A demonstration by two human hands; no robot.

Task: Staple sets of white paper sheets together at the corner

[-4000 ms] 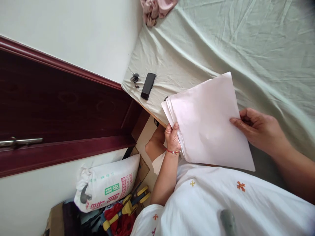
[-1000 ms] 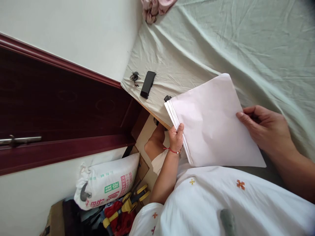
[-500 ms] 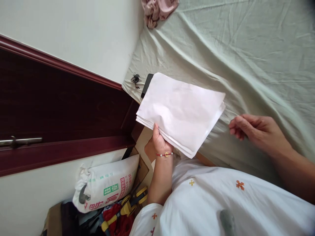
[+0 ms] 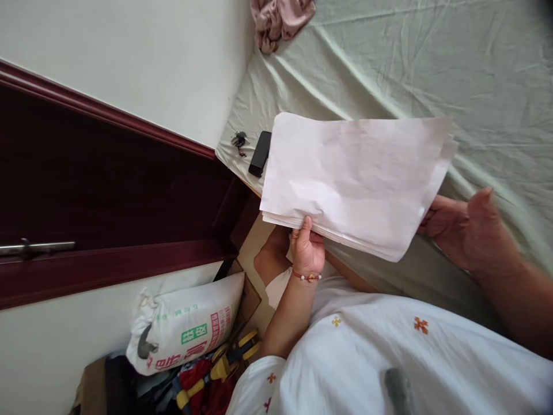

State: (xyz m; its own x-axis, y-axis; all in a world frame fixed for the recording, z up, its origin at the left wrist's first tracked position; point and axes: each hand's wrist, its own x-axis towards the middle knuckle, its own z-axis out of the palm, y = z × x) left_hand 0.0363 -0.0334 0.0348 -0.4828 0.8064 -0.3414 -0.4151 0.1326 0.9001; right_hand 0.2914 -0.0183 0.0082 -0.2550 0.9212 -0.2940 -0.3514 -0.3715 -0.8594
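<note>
A stack of white paper sheets (image 4: 354, 178) is held up in front of me, its top sheet creased and its edges slightly fanned. My left hand (image 4: 308, 248) grips the stack's near edge, thumb on top and fingers underneath. At the stack's right edge is my right hand (image 4: 477, 233), its thumb raised apart from the fingers. Those fingertips are partly hidden behind the paper, so contact with it is unclear.
A bed with a pale green sheet (image 4: 475, 75) lies beyond the papers. On it are a black case-like object (image 4: 260, 154), keys (image 4: 239, 139) and pink cloth (image 4: 283, 23). A printed white sack (image 4: 185, 323) and a yellow-and-black object (image 4: 224, 366) stand below the dark door (image 4: 108, 173).
My left hand has carried the paper stack to the right and slightly up. My right hand has come to the stack's right edge, its loosely curled fingers opening and the thumb lifting.
</note>
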